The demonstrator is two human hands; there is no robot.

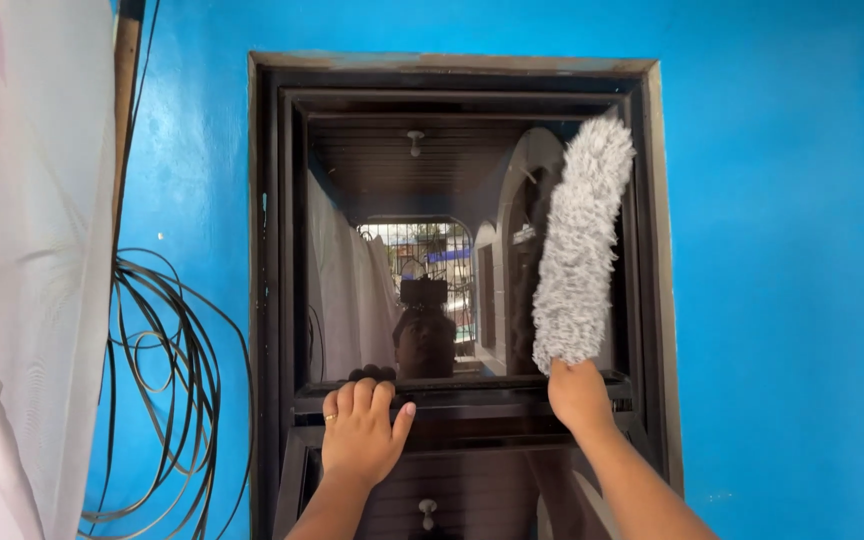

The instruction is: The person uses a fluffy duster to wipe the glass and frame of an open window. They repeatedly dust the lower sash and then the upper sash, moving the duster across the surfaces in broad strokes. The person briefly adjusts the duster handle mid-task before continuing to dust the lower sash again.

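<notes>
A dark-framed window (274, 250) is set in a bright blue wall (782, 260). Its upper glass pane (422, 200) mirrors a porch and a person. My left hand (362, 432) lies flat, fingers up, on the horizontal bar under that pane and holds nothing. My right hand (579, 395) is closed around the handle of a fluffy grey duster (580, 245). The duster stands upright against the right side of the pane, with its tip near the top right corner.
A white curtain (27, 270) hangs at the left edge. Several loops of black cable (167, 380) hang on the wall between the curtain and the window. A lower pane (452, 500) sits below the bar.
</notes>
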